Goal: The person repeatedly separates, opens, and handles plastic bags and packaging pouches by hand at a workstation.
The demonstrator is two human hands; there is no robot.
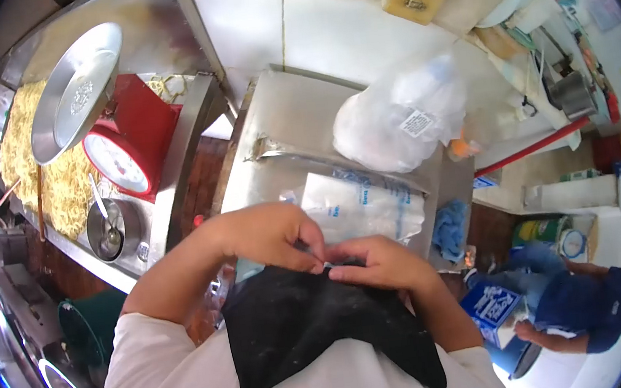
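Note:
My left hand (273,233) and my right hand (376,262) meet at chest height, just above the black apron (317,316). The fingertips of both are pinched together. A tiny pale bit shows between them, too small to name. Just beyond my hands lies a stack of white plastic bags (358,204) with blue print, flat on the metal counter (301,107). Behind that stack sits a bulging clear plastic bag (401,118) with white contents and a printed label.
To the left stand a red weighing scale (142,129) with a metal pan, a heap of noodles (66,199) and a small pot (112,232) holding a spoon. A blue cloth (450,230) lies at the counter's right edge. Another person (583,301) holds a blue and white box (492,311).

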